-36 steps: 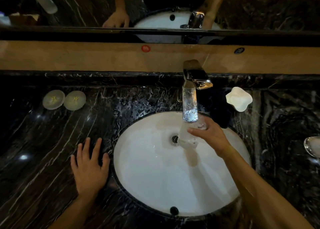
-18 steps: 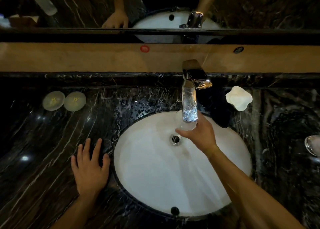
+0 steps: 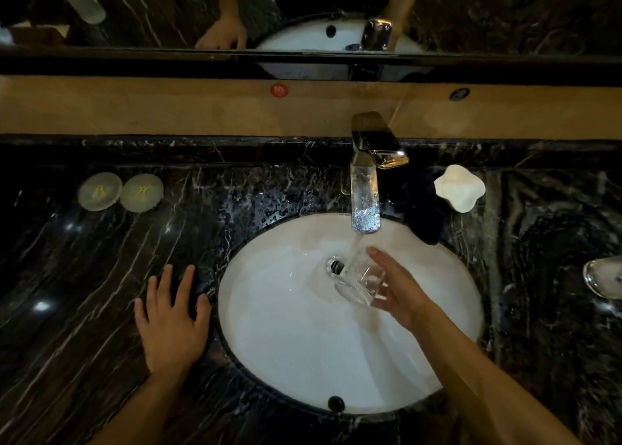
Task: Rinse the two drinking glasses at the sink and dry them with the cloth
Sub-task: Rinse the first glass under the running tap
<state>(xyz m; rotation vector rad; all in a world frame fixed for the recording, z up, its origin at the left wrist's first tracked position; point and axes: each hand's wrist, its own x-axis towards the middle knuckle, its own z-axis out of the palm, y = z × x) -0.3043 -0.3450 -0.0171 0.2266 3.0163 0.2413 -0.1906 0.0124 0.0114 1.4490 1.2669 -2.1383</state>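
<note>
One drinking glass [image 3: 359, 281] sits tilted in the right hand [image 3: 400, 293], fingers curled round it, under the water running from the faucet [image 3: 365, 189] over the white sink [image 3: 303, 343]. Left hand [image 3: 171, 323] lies flat, fingers spread, on the dark marble counter [image 3: 67, 293] (just beside the basin's rim).

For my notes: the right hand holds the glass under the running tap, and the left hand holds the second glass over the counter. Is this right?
Not quite. The head view shows the left hand resting flat on the dark counter, holding nothing. The right hand does hold the glass under the running tap.
</note>
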